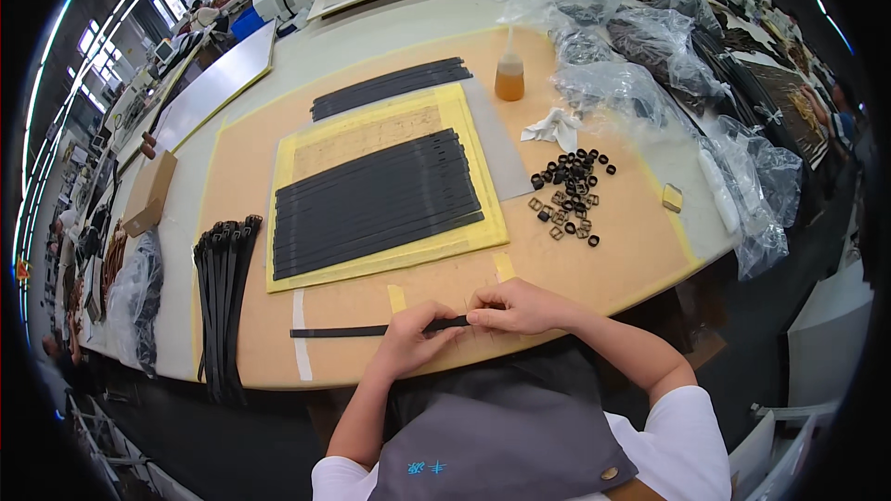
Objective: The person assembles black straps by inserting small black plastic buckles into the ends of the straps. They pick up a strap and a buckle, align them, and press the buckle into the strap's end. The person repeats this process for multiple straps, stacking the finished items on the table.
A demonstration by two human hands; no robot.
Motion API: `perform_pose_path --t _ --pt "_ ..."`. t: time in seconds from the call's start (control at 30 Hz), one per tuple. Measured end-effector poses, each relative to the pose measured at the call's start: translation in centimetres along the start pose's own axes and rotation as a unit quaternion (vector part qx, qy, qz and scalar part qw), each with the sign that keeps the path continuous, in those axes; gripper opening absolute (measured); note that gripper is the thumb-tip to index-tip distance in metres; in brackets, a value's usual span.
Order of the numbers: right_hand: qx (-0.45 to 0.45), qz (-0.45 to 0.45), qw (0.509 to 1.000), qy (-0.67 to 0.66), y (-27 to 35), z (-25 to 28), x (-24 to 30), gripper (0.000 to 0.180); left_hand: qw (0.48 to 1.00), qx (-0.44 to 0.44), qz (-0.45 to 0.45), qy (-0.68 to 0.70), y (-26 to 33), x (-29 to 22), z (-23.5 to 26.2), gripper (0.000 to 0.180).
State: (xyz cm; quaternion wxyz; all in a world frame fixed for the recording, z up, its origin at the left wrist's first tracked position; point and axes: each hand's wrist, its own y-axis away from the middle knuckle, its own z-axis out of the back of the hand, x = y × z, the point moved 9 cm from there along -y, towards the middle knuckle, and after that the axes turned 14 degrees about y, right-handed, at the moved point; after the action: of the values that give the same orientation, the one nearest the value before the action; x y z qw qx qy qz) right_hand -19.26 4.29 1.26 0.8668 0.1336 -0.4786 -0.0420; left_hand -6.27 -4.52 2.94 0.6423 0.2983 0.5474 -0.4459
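A narrow black strap (339, 332) lies along the near edge of the table, one end reaching left over a white tape strip. My left hand (418, 334) is closed on it near its right part. Beside it my right hand (509, 306) pinches the strap's right end, which the fingers mostly hide. Beyond my hands, a yellow-edged board (390, 264) bears a row of flat black straps (371, 204) laid side by side. To the right lies a loose pile of black loops (577, 167) and metal buckles (557, 215).
A bundle of buckled black belts (223, 288) hangs over the table's near left edge. Farther off stand a bottle of amber liquid (510, 79), a white cloth (553, 128) and more black straps (390, 86). Clear plastic bags (613, 93) crowd the right; a cardboard box (150, 193) sits left.
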Motion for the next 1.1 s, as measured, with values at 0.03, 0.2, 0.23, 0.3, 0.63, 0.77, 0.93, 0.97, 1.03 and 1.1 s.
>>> perform_pose_path --t 0.03,0.2,0.23,0.3,0.63,0.77,0.93,0.97,1.03,1.1 --pt "-0.008 -0.005 1.0 0.013 0.2 -0.1 -0.1 0.032 1.0 0.006 0.002 0.002 -0.2 -0.1 -0.4 0.023" --pt "-0.042 -0.017 0.992 0.116 0.3 2.2 0.2 0.032 0.998 0.05 -0.02 -0.014 -0.7 0.5 -1.7 0.026" --pt "-0.05 -0.036 0.991 0.118 -0.1 3.3 -0.1 0.035 0.999 0.049 -0.017 -0.017 -0.7 0.5 -1.8 0.026" --pt "-0.186 -0.026 0.974 0.124 -1.4 7.2 -0.9 0.029 0.996 0.051 -0.06 -0.037 -1.1 0.3 -2.0 0.025" --pt "-0.31 -0.012 0.91 0.275 -4.9 9.1 -2.2 0.023 0.988 0.04 -0.093 -0.116 -1.5 0.2 -1.7 0.022" --pt "-0.269 -0.011 0.924 0.271 -4.7 8.0 -2.1 0.024 0.986 0.02 -0.101 -0.13 -1.9 -0.3 -1.0 0.025" --pt "-0.138 0.036 0.987 -0.069 -4.1 5.1 -2.9 0.023 0.922 -0.076 -0.233 -0.301 -4.9 -5.6 1.3 0.023" --pt "-0.131 0.028 0.986 -0.104 -3.8 5.3 -2.9 0.022 0.945 -0.036 -0.19 -0.262 -5.7 -4.5 1.6 0.021" --pt "-0.115 0.014 0.978 -0.171 -3.1 5.8 -2.7 0.02 0.977 0.044 -0.102 -0.182 -6.7 -1.5 1.5 0.018" --pt "-0.242 -0.027 0.97 -0.026 -2.3 10.4 -4.5 0.02 0.984 0.054 -0.102 -0.132 -7.2 -0.6 1.3 0.017"
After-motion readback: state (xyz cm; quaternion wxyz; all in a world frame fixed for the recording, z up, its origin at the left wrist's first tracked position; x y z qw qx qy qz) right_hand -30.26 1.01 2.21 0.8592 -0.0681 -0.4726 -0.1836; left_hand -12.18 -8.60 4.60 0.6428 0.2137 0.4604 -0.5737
